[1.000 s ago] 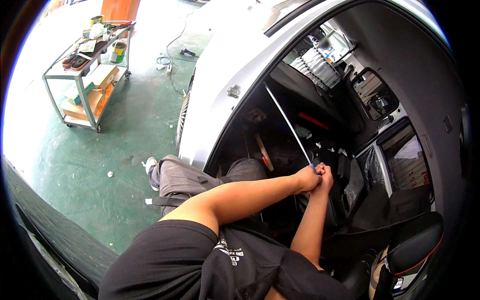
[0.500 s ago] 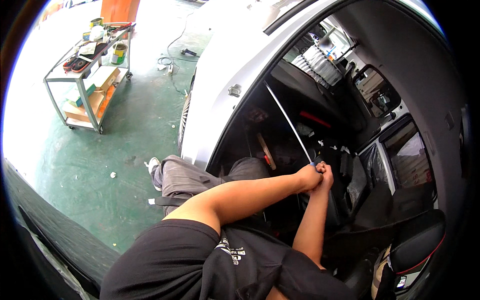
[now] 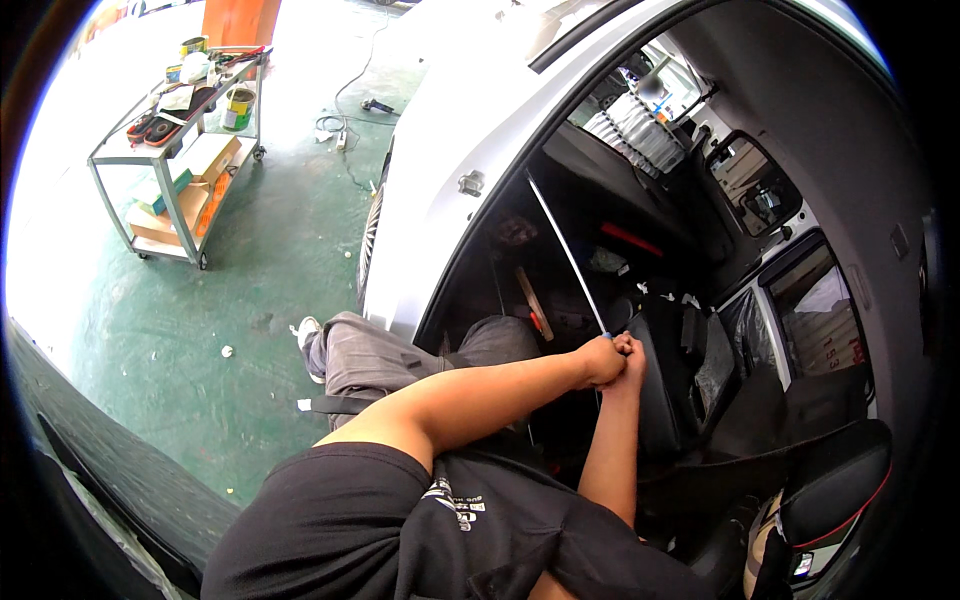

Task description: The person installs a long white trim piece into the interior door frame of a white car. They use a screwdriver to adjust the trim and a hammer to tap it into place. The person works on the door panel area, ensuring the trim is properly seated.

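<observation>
A long, thin metal rod (image 3: 566, 250) slants across the dark front interior of a white vehicle. Its far end meets the dark area beside the door opening's edge, and I cannot make out what it touches there. Around its near end, where a bit of blue shows, my left hand (image 3: 598, 362) is closed. Pressed against it on the right, my right hand (image 3: 632, 355) is closed too, fingers wrapped at the same end. The rod's grip is mostly hidden by my fingers. A wooden-handled tool (image 3: 533, 303) with a red part lies left of the rod, near my knee.
The white body panel (image 3: 445, 215) borders the opening on the left. A black seat (image 3: 835, 485) with red piping stands at the right. Across the green floor (image 3: 270, 330), a wheeled cart (image 3: 150, 155) carries tools, tins and boxes. A corded power tool (image 3: 378, 106) lies near the vehicle.
Both hands have shifted a little left and down, taking the rod's near end along. Its far end has barely moved.
</observation>
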`<state>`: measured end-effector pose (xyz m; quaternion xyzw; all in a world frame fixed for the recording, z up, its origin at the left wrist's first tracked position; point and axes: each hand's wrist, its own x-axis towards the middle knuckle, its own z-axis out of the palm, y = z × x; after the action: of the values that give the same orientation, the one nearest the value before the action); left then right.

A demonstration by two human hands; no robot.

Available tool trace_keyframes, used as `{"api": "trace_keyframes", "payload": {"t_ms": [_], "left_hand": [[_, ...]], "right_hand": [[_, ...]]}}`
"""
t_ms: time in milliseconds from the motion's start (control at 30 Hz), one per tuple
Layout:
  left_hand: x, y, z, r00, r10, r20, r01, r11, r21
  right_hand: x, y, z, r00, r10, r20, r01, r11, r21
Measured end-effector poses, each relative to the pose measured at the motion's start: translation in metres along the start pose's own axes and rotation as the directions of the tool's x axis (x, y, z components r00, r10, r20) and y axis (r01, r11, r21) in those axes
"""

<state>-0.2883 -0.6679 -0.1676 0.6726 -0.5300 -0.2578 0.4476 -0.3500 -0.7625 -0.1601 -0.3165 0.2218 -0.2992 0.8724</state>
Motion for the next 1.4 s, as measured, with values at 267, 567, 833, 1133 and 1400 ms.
{"api": "trace_keyframes", "payload": {"t_ms": [267,567,833,1133,1400], "left_hand": [[-0.020,0.002,0.003,0.998,0.059,-0.008,-0.059,0.998,-0.023],[-0.017,0.051,-0.031,0.971,-0.226,0.074,0.223,0.762,-0.608],[-0.046,0.059,-0.041,0.992,-0.105,-0.065,0.043,0.785,-0.618],[-0.031,0.074,-0.043,0.981,-0.191,0.020,0.139,0.635,-0.760],[0.007,0.049,-0.028,0.999,0.011,-0.051,-0.028,0.938,-0.346]], "right_hand": [[-0.002,0.007,-0.020,0.996,-0.033,0.079,0.041,0.994,-0.098],[-0.018,-0.026,0.031,0.993,-0.111,0.034,0.114,0.989,-0.096],[-0.014,-0.024,0.030,0.970,-0.240,0.028,0.241,0.948,-0.210],[-0.011,-0.045,0.036,0.979,-0.194,0.066,0.202,0.968,-0.151],[-0.007,-0.043,0.041,0.970,-0.202,0.133,0.226,0.953,-0.200]]}}
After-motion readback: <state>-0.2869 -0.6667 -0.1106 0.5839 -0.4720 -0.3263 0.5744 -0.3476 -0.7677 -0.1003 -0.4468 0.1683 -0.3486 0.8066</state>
